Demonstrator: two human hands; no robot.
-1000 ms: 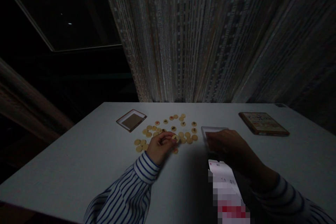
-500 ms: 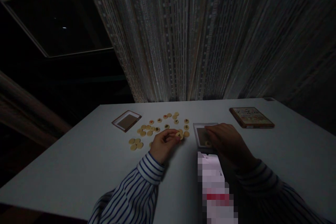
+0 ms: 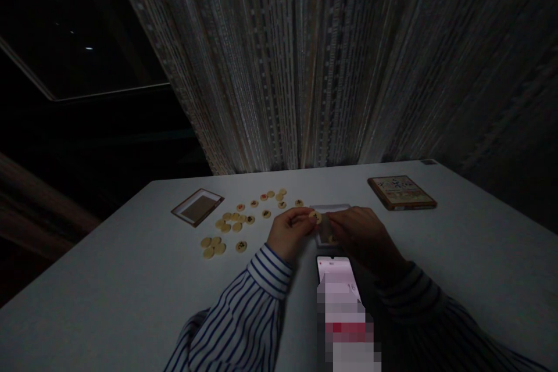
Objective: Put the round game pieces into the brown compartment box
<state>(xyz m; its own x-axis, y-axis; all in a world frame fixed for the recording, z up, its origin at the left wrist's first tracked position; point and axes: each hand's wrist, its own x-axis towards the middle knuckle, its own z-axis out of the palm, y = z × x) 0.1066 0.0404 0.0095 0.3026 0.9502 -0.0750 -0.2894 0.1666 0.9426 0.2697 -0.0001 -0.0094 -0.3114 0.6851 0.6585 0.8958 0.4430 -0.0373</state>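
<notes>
Between the fingertips of my left hand (image 3: 291, 232) is a round wooden piece (image 3: 315, 218) with a dark character on it. My right hand (image 3: 364, 238) reaches over the open clear-edged box (image 3: 323, 243), its fingers closed close beside that piece; whether they touch it or hold something else is hidden. A pale piece (image 3: 332, 239) lies inside the box. Several more round pieces, such as a marked one (image 3: 241, 247), are spread on the white table (image 3: 143, 279) to the left of my hands.
A phone (image 3: 337, 279) with a lit, partly pixelated screen lies below the box. An open shallow lid (image 3: 198, 207) rests at the left. A flat printed box (image 3: 401, 192) sits at the right. A patterned curtain hangs behind the table.
My left hand has moved right with the piece, from beside the box to over its left edge, close to my right hand's fingers. The whole view has shifted slightly.
</notes>
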